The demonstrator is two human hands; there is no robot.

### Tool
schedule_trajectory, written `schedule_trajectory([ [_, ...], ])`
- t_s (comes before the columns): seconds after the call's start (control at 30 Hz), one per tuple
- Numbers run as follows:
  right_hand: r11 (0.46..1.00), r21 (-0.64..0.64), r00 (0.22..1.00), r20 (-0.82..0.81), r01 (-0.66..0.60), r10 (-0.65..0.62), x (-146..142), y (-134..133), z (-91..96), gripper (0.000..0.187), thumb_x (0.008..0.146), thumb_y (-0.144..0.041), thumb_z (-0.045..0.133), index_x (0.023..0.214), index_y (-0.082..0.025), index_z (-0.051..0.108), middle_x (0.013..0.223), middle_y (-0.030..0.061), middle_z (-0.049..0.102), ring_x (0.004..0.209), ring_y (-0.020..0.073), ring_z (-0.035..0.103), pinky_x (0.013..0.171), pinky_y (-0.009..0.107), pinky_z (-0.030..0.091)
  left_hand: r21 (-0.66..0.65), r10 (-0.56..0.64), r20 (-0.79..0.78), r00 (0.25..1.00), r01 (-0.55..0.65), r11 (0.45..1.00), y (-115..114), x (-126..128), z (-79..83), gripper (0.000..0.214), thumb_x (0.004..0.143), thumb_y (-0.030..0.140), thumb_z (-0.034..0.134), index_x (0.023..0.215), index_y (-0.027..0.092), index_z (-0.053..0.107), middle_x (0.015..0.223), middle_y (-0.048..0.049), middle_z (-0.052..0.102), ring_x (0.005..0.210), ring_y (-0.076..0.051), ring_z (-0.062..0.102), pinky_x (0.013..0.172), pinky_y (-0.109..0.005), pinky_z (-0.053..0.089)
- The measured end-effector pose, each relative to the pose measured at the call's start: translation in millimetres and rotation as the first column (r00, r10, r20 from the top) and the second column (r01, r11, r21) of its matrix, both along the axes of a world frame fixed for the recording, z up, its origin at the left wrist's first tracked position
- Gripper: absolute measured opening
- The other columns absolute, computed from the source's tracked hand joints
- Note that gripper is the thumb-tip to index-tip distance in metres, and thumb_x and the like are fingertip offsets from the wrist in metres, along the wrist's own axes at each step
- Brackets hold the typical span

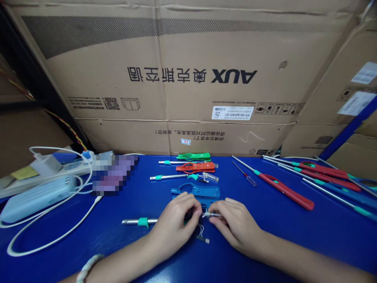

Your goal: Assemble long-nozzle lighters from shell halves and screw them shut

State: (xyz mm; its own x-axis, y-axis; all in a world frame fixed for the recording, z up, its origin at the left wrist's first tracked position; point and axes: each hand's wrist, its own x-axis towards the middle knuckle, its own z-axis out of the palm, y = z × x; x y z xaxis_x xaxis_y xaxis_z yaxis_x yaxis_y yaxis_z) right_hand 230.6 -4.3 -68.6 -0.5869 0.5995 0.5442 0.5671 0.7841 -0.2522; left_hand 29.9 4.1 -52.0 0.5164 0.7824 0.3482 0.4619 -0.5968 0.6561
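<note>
The left hand (184, 214) and the right hand (234, 220) are close, with only a small gap between their fingertips. In that gap is a small shiny part (208, 214). The left thumb and finger pinch its left end, and the right thumb and fingers grip its right end. The fingers hide much of it, so I can't tell its whole shape. A metal tube (132, 222) with a green ring (143, 222) sticks out to the left of the left hand. Just below the left fingertips, a little black piece (202, 238) with thin white wires lies on the blue table (176, 267). Just past the 2 hands is a blue case (203, 191). Farther from the hands are a red case (198, 168) and then a green case (197, 157), with 2 more metal tubes near them. Past the right hand lies a small screwdriver (249, 179), and to the right of that is a long red lighter (285, 188) with more long lighters beyond it. Well to the left of the left hand is a pale blue block (38, 198) with a white cord (50, 244). A big cardboard box (176, 43) stands behind everything.
</note>
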Motion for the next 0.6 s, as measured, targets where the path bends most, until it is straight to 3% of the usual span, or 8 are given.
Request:
schedule_trajectory([
  [0.6,0.999,-0.044,1.0,-0.024,-0.009,0.008,1.2,1.8,-0.4,0.009,0.097,-0.021,0.041,0.095,-0.019,0.05,0.083,0.003,0.067,0.064,0.0169,0.054,0.062,0.028,0.038,-0.021,0.002,-0.004,1.0,-0.002,1.0,0.9,-0.1,-3.0,0.018,0.092,0.014,0.046,0.076,0.018,0.054,0.073,0.0002,0.056,0.071,-0.016,0.05,0.067,-0.027,0.036],
])
